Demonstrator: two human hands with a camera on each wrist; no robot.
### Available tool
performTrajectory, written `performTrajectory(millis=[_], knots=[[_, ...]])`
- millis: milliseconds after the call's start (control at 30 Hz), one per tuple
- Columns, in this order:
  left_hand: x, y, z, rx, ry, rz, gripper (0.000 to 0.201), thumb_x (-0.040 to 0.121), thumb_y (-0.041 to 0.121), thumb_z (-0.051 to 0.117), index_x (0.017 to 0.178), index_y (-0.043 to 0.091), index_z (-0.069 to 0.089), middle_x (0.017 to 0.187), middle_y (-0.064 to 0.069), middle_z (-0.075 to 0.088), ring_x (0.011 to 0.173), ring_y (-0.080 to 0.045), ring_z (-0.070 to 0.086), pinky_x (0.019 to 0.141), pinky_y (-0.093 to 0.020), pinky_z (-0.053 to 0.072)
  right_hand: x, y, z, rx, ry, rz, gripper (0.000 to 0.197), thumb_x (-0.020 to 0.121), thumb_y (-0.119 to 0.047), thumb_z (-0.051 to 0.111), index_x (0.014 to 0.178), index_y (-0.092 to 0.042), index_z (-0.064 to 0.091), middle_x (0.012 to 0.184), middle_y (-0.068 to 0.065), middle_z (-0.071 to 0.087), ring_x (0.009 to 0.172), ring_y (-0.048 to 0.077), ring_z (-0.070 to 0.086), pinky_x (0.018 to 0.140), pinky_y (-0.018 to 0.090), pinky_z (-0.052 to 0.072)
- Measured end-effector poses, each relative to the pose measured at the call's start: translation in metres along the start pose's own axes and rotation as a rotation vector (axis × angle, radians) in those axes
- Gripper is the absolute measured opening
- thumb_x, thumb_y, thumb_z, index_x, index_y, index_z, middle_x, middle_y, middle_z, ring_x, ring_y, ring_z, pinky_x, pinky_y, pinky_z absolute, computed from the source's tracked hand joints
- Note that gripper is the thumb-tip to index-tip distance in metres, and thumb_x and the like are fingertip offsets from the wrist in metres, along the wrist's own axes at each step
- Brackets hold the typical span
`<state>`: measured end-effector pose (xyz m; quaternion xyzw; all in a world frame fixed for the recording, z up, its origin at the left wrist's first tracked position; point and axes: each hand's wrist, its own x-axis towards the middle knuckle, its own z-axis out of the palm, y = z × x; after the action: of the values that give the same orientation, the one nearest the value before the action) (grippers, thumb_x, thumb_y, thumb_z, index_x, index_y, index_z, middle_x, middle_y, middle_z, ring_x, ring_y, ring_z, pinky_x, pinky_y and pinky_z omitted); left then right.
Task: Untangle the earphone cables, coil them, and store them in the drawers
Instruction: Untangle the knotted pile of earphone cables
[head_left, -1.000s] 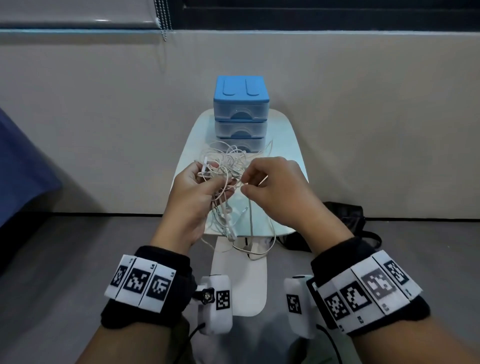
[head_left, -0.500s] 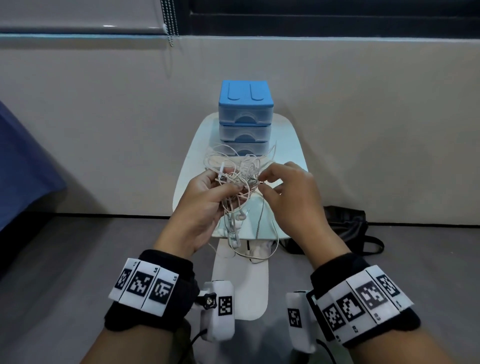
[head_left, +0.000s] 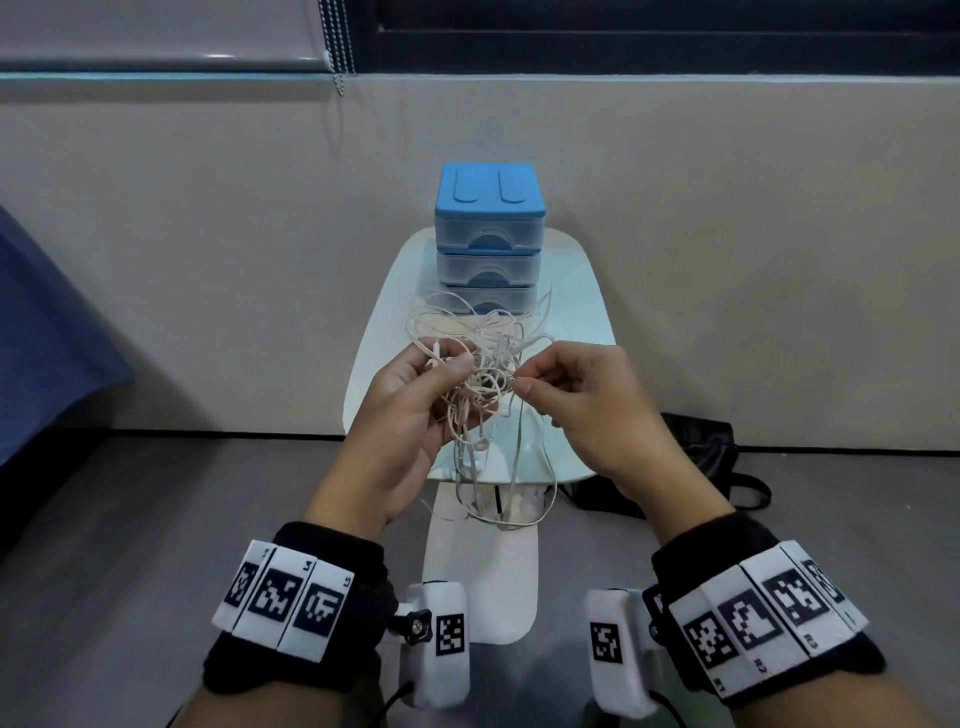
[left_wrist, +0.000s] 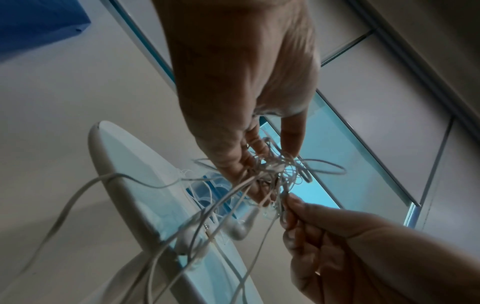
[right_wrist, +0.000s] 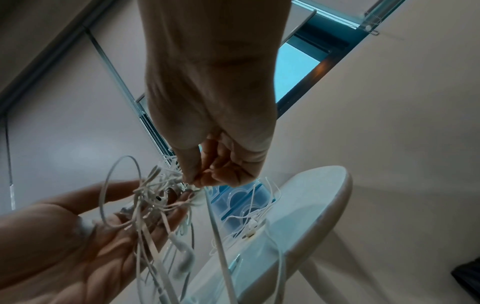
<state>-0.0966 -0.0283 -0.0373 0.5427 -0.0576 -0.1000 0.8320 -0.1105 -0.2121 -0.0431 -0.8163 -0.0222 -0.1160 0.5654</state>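
Observation:
A knot of white earphone cables (head_left: 485, 364) hangs in the air above the small white table (head_left: 582, 332). My left hand (head_left: 415, 400) grips the bundle from the left, thumb over it; its loops lie across that palm (right_wrist: 145, 207) in the right wrist view. My right hand (head_left: 576, 395) pinches one strand at the knot's right side between thumb and forefinger (right_wrist: 192, 181). Loose ends and earbuds (left_wrist: 239, 228) dangle below to the table's front edge. The blue three-drawer box (head_left: 489, 234) stands behind, all drawers closed.
The white table's leg (head_left: 480, 566) runs down between my wrists. A black bag (head_left: 696, 457) lies on the grey floor right of the table. A blue cloth (head_left: 47, 338) shows at the far left. A beige wall rises close behind the drawers.
The tangle has been turned and lifted slightly in my left hand. My right hand shifted its pinch to another strand on the knot's right side and pulled a little to the right.

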Motion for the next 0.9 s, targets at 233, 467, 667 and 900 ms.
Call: performTrajectory(millis=[233,467,667,900], knots=[[-0.002,0.004,0.004,0.163,-0.061,0.112,0.024,0.092,-0.002,0.066,0.108,0.016,0.068,0.094,-0.003,0.071,0.084,-0.018,0.070,0.072,-0.031,0.060,-0.001,-0.009,-0.004,0.054,-0.138,0.019,0.012,0.101,-0.019,0.063,0.090,-0.017,0.068,0.078,0.000,0.063,0.066,0.007,0.056,0.062,0.022,0.044],[-0.001,0.010,0.003,0.185,-0.034,0.170,0.022,0.092,0.000,0.068,0.104,0.018,0.071,0.096,-0.005,0.072,0.086,-0.023,0.068,0.075,-0.035,0.058,0.000,-0.006,-0.009,0.173,-0.120,0.004,0.010,0.096,-0.013,0.070,0.086,-0.015,0.069,0.073,-0.008,0.061,0.066,0.010,0.053,0.060,0.026,0.042],[-0.001,0.014,0.003,0.196,-0.039,0.186,0.022,0.090,-0.002,0.068,0.101,0.016,0.071,0.095,-0.008,0.073,0.084,-0.022,0.070,0.076,-0.036,0.058,0.001,-0.005,-0.014,0.219,-0.080,0.001,0.008,0.090,-0.006,0.075,0.088,-0.012,0.070,0.073,-0.005,0.063,0.067,0.012,0.055,0.060,0.026,0.043],[0.001,0.017,0.005,0.167,-0.028,0.106,0.028,0.095,-0.003,0.060,0.109,0.017,0.073,0.105,-0.020,0.072,0.094,-0.032,0.064,0.093,-0.053,0.051,-0.001,-0.007,-0.020,0.250,-0.186,0.040,0.007,0.093,-0.004,0.071,0.089,-0.009,0.067,0.078,0.001,0.063,0.069,0.013,0.062,0.063,0.025,0.047]])
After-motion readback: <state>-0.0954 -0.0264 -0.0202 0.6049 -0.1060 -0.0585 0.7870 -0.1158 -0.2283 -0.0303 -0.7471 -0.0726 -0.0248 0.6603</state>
